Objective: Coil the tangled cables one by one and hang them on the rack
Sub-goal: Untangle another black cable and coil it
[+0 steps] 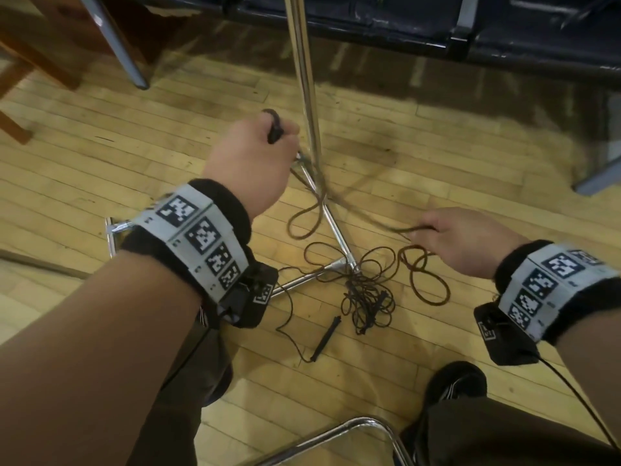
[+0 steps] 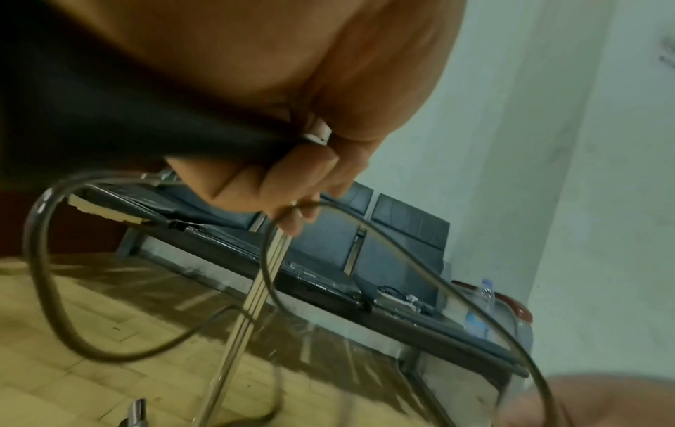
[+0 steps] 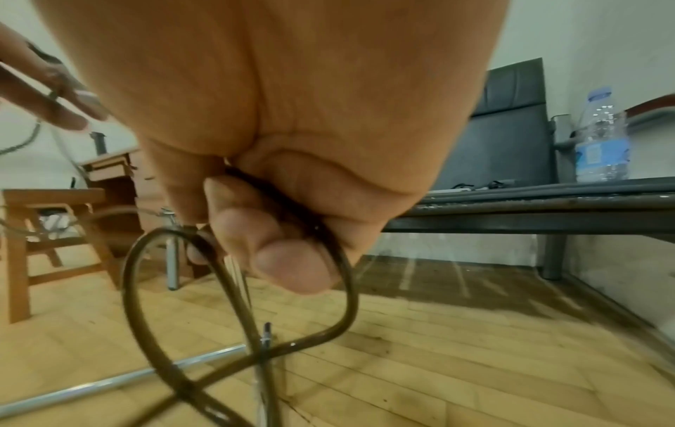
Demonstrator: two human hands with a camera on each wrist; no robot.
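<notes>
My left hand (image 1: 258, 153) is raised beside the chrome rack pole (image 1: 307, 79) and grips the plug end of a dark brown cable (image 1: 302, 216); the left wrist view shows its fingers (image 2: 292, 185) curled round the cable (image 2: 47, 260). My right hand (image 1: 460, 240) pinches the same cable farther along, a loop (image 3: 153, 332) hanging below its thumb and fingers (image 3: 288, 263). More of this cable lies in loops on the floor (image 1: 430, 280). A tangle of thin black cable (image 1: 366, 297) lies at the rack's base.
The rack's chrome base bars (image 1: 332, 230) spread over the wooden floor. A black bench (image 1: 403, 28) stands behind, with a water bottle (image 3: 602, 135) on it. A wooden stool (image 3: 47, 225) is at left. A chrome chair frame (image 1: 369, 428) and my shoe (image 1: 453, 381) are near.
</notes>
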